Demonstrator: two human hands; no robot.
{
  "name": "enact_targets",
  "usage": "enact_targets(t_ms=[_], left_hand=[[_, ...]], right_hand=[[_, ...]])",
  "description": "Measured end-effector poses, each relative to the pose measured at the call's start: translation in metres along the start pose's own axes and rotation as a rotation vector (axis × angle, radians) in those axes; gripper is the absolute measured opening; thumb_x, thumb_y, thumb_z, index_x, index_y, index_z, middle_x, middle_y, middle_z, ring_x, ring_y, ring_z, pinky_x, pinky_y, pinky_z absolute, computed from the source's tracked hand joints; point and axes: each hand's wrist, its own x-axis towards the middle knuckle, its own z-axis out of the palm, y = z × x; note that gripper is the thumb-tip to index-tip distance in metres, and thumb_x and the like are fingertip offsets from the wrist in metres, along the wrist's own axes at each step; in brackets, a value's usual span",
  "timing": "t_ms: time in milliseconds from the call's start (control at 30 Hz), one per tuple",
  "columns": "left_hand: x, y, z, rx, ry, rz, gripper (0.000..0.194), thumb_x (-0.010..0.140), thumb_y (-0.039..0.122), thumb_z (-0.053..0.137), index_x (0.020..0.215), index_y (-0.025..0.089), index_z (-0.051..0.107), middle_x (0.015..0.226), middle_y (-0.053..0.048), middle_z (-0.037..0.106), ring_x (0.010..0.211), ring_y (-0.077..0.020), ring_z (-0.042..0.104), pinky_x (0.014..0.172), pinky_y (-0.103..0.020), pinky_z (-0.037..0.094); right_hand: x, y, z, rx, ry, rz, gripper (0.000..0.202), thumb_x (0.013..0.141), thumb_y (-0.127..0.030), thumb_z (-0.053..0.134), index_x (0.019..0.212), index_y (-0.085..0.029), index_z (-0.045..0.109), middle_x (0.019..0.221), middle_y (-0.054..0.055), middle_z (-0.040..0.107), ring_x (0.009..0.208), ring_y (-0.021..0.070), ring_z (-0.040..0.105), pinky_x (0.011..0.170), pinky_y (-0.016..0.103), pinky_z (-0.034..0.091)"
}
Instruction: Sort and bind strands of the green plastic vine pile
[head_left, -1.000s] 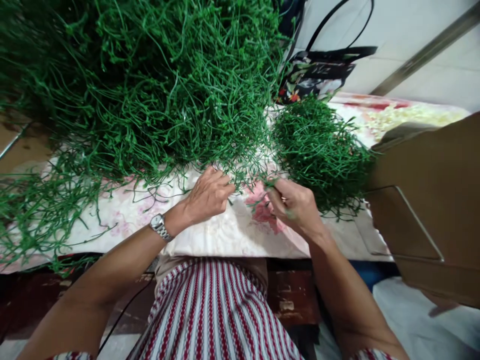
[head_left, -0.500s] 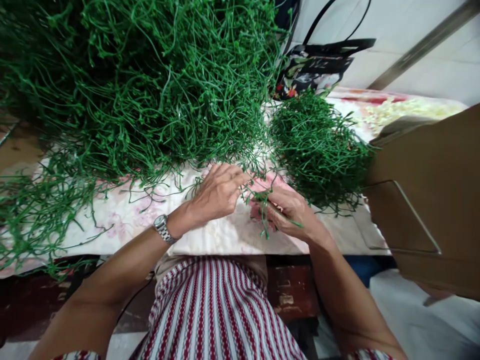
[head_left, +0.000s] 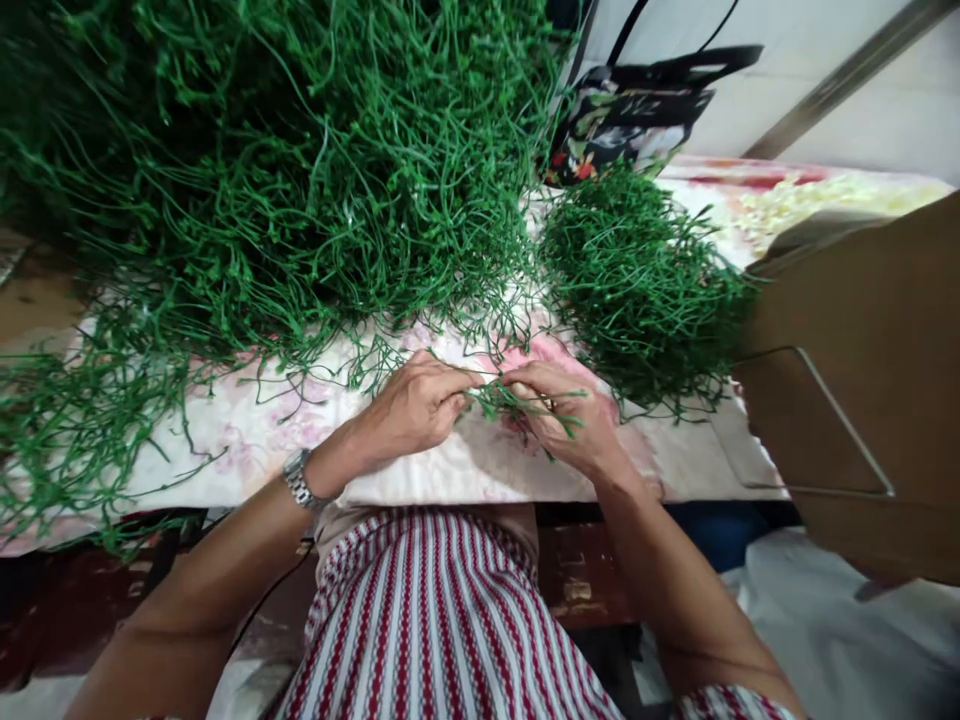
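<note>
Just above the near edge of the cloth-covered table, both hands meet at a few thin green plastic-looking stems with small branching tips. My left hand, with a metal watch on its wrist, is closed in a pinch at the stems' left end. Curled round their other end is my right hand, with tips poking out past its fingers. Behind the hands rises a large heap of similar green stems. A smaller pile lies beyond my right hand.
Loose stems spread over the table's left end. A cardboard box stands at the right edge. Behind the small pile is a dark flowered bag, and pale yellow pieces lie at the back right. The floral tablecloth runs along the front.
My left hand has turned and come slightly down and left, its fingertips now pinching the stems' left end. My right hand has shifted a little left, and the held stems lie more level.
</note>
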Motion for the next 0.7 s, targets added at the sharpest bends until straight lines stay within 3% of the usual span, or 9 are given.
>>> enact_targets(t_ms=[167,267,400,567,700], left_hand=[[0.000,0.013,0.002,-0.221,0.075,-0.100,0.019,0.082,0.016,0.049,0.064,0.015,0.054,0.061,0.000,0.050,0.063,-0.0117,0.047,0.062,-0.024,0.037],[-0.005,0.018,0.005,-0.398,0.203,-0.233,0.021,0.079,0.017,0.052,0.058,0.015,0.051,0.062,0.001,0.048,0.064,-0.0114,0.047,0.063,-0.024,0.037],[-0.015,0.020,0.005,-0.637,0.347,-0.382,0.009,0.076,0.016,0.055,0.066,0.016,0.054,0.069,0.001,0.051,0.068,-0.0110,0.048,0.065,-0.023,0.037],[-0.024,0.018,-0.006,-0.576,0.295,-0.424,0.014,0.074,0.014,0.052,0.062,0.017,0.045,0.063,0.004,0.042,0.061,-0.0093,0.040,0.060,-0.023,0.033],[-0.026,0.016,-0.015,-0.400,0.220,-0.341,0.016,0.073,0.009,0.049,0.061,0.017,0.040,0.063,0.003,0.042,0.063,-0.0097,0.040,0.062,-0.023,0.033]], right_hand=[[0.007,-0.006,0.015,-0.008,0.112,0.020,0.017,0.085,-0.017,0.043,0.087,-0.016,0.060,0.082,0.006,0.065,0.070,0.0138,0.060,0.064,0.025,0.046],[0.008,-0.015,0.026,0.036,0.082,-0.008,0.015,0.084,-0.016,0.042,0.084,-0.017,0.057,0.072,0.002,0.060,0.063,0.0120,0.055,0.058,0.023,0.043],[0.010,-0.027,0.035,0.052,-0.013,-0.014,0.014,0.085,-0.016,0.040,0.085,-0.016,0.055,0.068,0.001,0.055,0.060,0.0108,0.050,0.057,0.022,0.041],[0.017,-0.018,0.012,0.019,-0.050,-0.050,0.012,0.084,-0.019,0.049,0.089,-0.017,0.059,0.087,0.006,0.062,0.084,0.0162,0.057,0.074,0.030,0.045],[0.021,-0.015,-0.016,-0.045,0.201,0.007,0.013,0.085,-0.019,0.048,0.087,-0.019,0.061,0.082,0.003,0.062,0.075,0.0141,0.059,0.066,0.028,0.046]])
